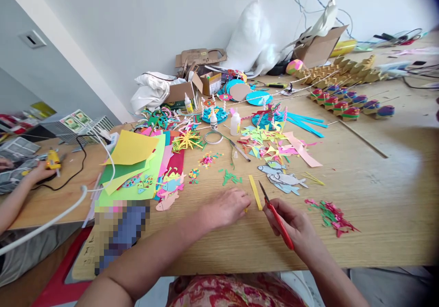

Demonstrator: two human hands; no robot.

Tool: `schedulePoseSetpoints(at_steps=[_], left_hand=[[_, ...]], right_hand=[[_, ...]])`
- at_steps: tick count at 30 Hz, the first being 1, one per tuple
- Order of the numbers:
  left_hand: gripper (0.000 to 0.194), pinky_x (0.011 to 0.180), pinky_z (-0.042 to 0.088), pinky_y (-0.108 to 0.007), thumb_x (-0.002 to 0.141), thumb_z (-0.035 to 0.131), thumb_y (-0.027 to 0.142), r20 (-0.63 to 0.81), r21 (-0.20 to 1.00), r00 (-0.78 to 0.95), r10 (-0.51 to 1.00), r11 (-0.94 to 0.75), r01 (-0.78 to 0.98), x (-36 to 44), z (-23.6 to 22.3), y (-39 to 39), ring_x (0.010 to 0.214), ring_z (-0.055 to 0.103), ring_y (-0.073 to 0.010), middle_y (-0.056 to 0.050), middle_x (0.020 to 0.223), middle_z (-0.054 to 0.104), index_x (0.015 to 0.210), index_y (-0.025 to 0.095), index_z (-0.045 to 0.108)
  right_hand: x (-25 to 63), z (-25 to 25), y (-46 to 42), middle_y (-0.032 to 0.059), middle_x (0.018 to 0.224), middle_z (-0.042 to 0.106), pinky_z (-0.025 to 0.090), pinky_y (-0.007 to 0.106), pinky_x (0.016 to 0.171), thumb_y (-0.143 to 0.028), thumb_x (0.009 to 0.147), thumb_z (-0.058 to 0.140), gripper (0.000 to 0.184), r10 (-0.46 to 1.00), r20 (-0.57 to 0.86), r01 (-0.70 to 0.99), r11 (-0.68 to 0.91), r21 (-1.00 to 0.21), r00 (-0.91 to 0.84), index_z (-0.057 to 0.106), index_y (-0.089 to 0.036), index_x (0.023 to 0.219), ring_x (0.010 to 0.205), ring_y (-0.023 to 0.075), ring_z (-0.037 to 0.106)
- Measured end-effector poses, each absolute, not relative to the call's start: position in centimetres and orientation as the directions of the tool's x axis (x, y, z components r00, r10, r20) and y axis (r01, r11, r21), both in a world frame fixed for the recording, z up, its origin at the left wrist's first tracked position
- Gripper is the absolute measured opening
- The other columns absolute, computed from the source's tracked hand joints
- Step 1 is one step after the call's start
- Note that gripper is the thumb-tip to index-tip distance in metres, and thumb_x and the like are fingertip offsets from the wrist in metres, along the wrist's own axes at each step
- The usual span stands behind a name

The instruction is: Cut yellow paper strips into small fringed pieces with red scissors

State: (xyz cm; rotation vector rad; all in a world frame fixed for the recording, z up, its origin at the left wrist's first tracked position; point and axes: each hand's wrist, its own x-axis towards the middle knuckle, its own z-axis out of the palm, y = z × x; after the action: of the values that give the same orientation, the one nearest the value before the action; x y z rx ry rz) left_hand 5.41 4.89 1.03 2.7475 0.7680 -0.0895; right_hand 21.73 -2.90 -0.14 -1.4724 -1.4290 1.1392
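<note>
A pixelated patch [123,231] beside my left forearm hides what lies there, and the frame's left edge cuts off a neighbouring person, whose hand [39,172] grips a yellow plastic glue gun [53,161]. My left hand [229,205] rests low over the wooden tabletop [219,247], fingers curled, back turned up. Its fingertips are partly hidden; a small yellow scrap [246,210] shows at them, but I can't tell whether I'm pinching it. My right hand [295,220] is closed around red-handled scissors with dark metal blades [278,220], tips pointing away from me; whether the blades are fully together is hard to make out. Between my hands lies a narrow yellow paper strip [255,192], its near end just beside my right fingertips, contact unclear.
</note>
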Motion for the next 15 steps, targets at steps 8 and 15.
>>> schedulePoseSetpoints(at_steps=[8, 15], left_hand=[[0.006, 0.071, 0.042, -0.028, 0.078, 0.051, 0.016, -0.171, 0.292, 0.840, 0.515, -0.788, 0.542, 5.81, 0.94, 5.30, 0.083, 0.053, -0.0189, -0.006, 0.085, 0.058, 0.080, 0.015, 0.056], [0.009, 0.063, 0.038, -0.024, 0.077, 0.047, 0.011, -0.112, 0.419, 0.817, 0.566, -0.719, 0.555, 5.61, 0.83, 5.33, 0.073, 0.051, -0.0154, -0.003, 0.075, 0.057, 0.072, 0.016, 0.054]], right_hand=[[21.65, -0.20, -2.84, -0.0063, 0.052, 0.036, 0.031, 0.020, 0.043, -0.042, 0.079, 0.050, 0.027, 0.995, -0.069, 0.339, -0.041, -0.940, -0.071, 0.045, -0.019, 0.064, 0.047, 0.0091, 0.035], [21.67, -0.37, -2.49, -0.0065, 0.052, 0.037, 0.032, 0.021, 0.045, -0.041, 0.078, 0.050, 0.025, 0.992, -0.107, 0.312, -0.081, -0.947, -0.066, 0.047, -0.019, 0.066, 0.048, 0.0096, 0.038]])
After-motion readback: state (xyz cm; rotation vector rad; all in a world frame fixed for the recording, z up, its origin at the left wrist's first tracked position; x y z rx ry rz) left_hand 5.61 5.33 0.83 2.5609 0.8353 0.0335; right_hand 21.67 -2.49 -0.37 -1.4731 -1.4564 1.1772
